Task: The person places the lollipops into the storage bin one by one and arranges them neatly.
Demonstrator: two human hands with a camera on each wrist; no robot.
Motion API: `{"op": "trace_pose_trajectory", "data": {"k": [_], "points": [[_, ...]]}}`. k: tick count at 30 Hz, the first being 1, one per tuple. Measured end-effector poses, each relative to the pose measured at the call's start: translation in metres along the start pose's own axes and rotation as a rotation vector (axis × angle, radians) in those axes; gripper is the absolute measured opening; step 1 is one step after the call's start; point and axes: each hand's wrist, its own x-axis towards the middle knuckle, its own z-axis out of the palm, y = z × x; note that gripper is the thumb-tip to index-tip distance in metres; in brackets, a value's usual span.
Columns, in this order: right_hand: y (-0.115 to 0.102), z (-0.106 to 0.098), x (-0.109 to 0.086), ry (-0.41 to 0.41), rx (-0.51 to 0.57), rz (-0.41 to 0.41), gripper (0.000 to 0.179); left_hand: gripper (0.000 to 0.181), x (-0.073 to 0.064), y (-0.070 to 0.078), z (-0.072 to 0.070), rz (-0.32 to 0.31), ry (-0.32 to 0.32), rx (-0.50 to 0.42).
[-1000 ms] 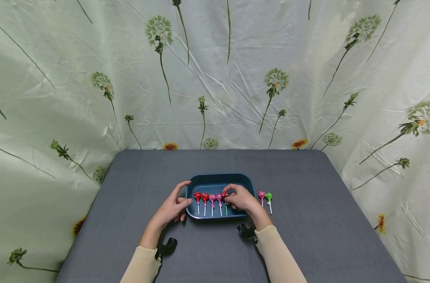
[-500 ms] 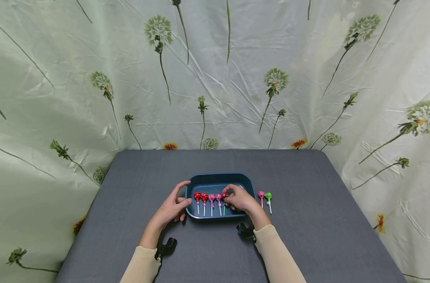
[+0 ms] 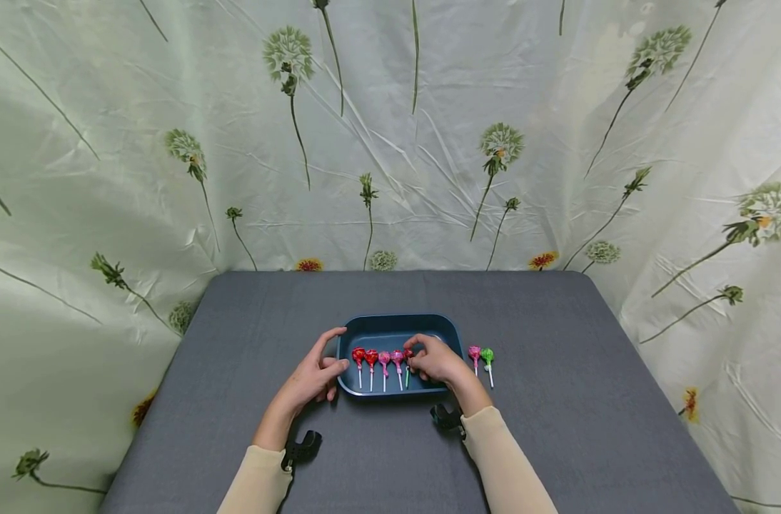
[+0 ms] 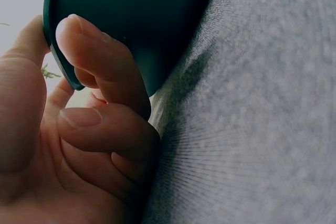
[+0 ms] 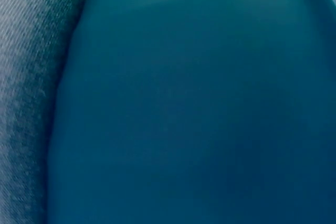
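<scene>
A dark blue tray (image 3: pixel 390 330) sits on the grey table, with a row of wrapped lollipops inside, sticks toward me. Two red lollipops (image 3: pixel 365 357) lie at the left and two pink lollipops (image 3: pixel 391 358) to their right. Beside those, my right hand (image 3: pixel 438 360) pinches a red lollipop (image 3: pixel 409 353) with a green stick, partly covered by the fingers. My left hand (image 3: pixel 310 375) holds the tray's left end, seen closely against its wall (image 4: pixel 131 19) in the left wrist view. The right wrist view shows only the tray's outer wall (image 5: pixel 184 103) and cloth, no fingers.
Right of the tray, a pink lollipop (image 3: pixel 475 353) and a green lollipop (image 3: pixel 488 359) lie side by side on the grey table (image 3: pixel 545 442). Behind the table hangs a pale curtain (image 3: pixel 429 164) printed with flowers. Dark wrist mounts (image 3: pixel 303 447) stick out below the hands.
The green stick of the pinched red lollipop has shifted slightly left, closer to the pink one. Both hands stay nearly where they were.
</scene>
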Motion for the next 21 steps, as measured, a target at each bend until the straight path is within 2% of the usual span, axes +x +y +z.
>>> {"op": "trace_pose_trajectory", "data": {"k": [13,21], "points": [[0.0006,-0.0027,-0.0021,0.002,0.032,-0.023,0.031,0.068,-0.0001,0.0005,0.0011,-0.001,0.012,0.009],[0.0019,-0.0084,-0.0052,-0.038,0.1,-0.068,0.034,0.068,-0.0008,0.0005,0.0011,0.0,0.011,0.011]]}}
